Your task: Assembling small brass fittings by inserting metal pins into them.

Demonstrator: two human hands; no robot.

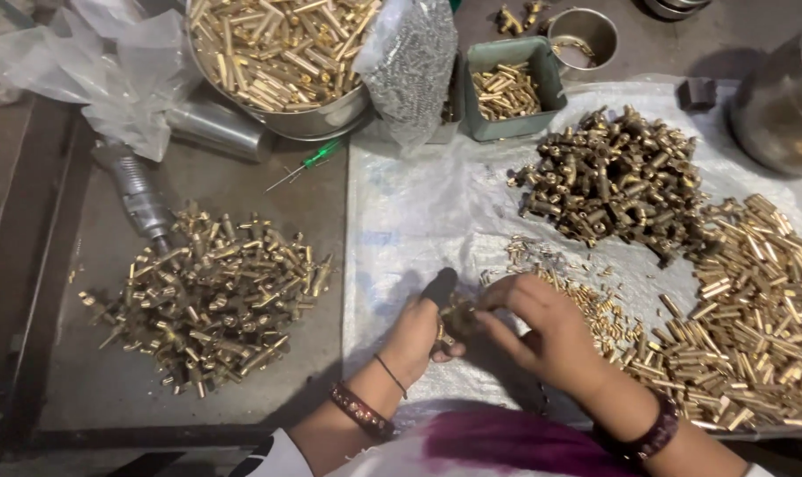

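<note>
A small brass fitting (457, 316) is pinched between both hands, low over the clear plastic sheet (419, 221) spread on the counter. The left hand (416, 336) is curled closed around it (a dark cover is worn on its thumb), and the right hand (542, 331) is closed on it with its fingertips (489, 296). Tiny brass pins (586, 296) are scattered just beside. Smooth brass tubes (754, 309) are heaped right; knobbly assembled fittings (617, 177) lie beyond, another pile (211, 296) left. Farthest, a steel bowl of tubes (282, 53) and a green tray (511, 84) are set.
</note>
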